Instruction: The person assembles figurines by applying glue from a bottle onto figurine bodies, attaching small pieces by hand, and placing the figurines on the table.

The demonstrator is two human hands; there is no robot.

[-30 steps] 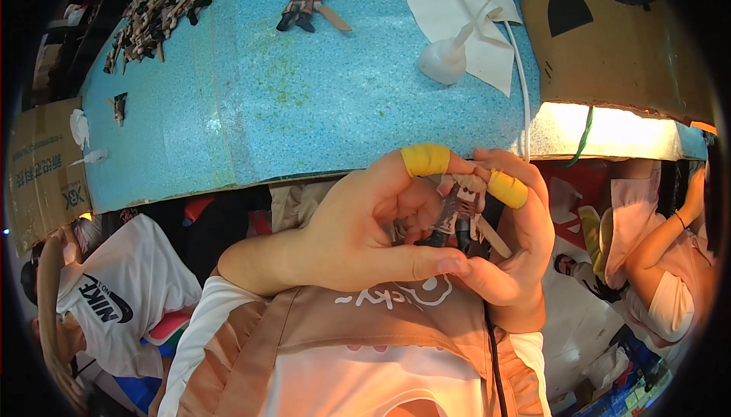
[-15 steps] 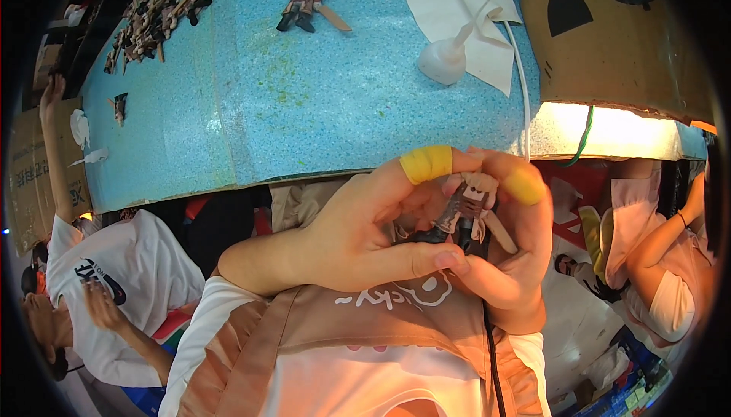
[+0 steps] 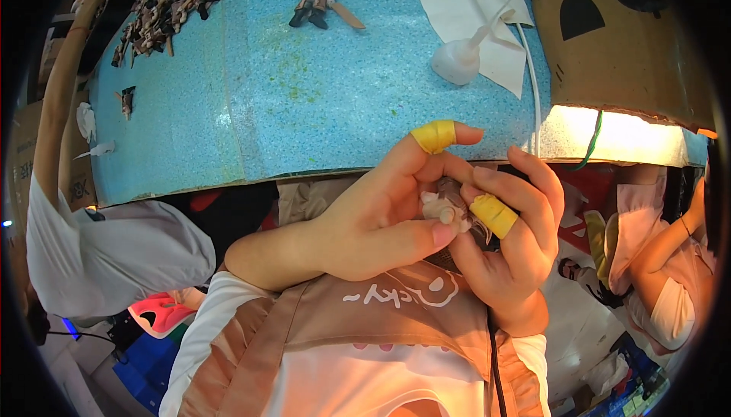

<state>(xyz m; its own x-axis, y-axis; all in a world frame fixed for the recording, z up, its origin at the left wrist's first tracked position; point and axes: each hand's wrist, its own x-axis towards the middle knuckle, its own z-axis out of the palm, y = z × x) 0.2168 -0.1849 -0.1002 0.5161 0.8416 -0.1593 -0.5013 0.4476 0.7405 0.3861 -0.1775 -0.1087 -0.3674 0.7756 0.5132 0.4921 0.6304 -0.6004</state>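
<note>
since earlier frames: small figure (image 3: pixel 443 208) has tipped, was upright facing camera, now head toward the wearer, partly hidden by fingers. left hand (image 3: pixel 365 226) pinches it, thumb against it, index finger now straightened clear; right hand (image 3: pixel 518 249) cupped narrowly around its other side. figure is just off the near edge of the blue table (image 3: pixel 327 112). co-worker's arm (image 3: pixel 62 105), left of table, now reaches higher. container: white squeeze bottle (image 3: pixel 455 62), right part of table, nozzle over white cloth (image 3: pixel 502 74), contents can't tell.
</note>
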